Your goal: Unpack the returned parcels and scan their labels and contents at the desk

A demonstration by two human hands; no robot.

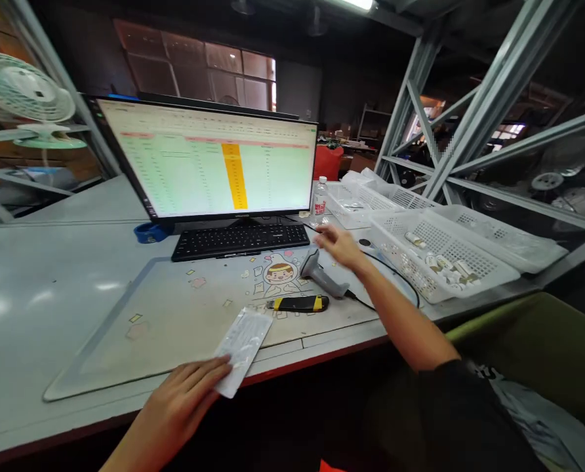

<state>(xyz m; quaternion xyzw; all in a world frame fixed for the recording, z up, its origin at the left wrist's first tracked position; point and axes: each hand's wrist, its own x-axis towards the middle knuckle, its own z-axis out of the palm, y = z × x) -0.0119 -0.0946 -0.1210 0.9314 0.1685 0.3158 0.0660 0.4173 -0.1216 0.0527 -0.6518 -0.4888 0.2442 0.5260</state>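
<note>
At the near edge of the table, my left hand (189,390) grips the lower end of a flat white packet (248,334), fingers on top and the thumb out of sight. The packet's far end rests on a desk mat (174,328) with cartoon prints. Slightly blurred, my right hand (340,246) hovers empty with fingers apart, just beyond a grey barcode scanner (322,276) lying on the mat. Between the hands lies a black and yellow utility knife (298,303). A clear bottle (320,200) stands just past my right hand.
Behind the mat are a black keyboard (243,240) and a monitor (189,164). White plastic baskets (450,252) holding small items line the right side. The scanner's cable (401,274) loops beside them. A blue tape roll (151,233) sits left of the keyboard.
</note>
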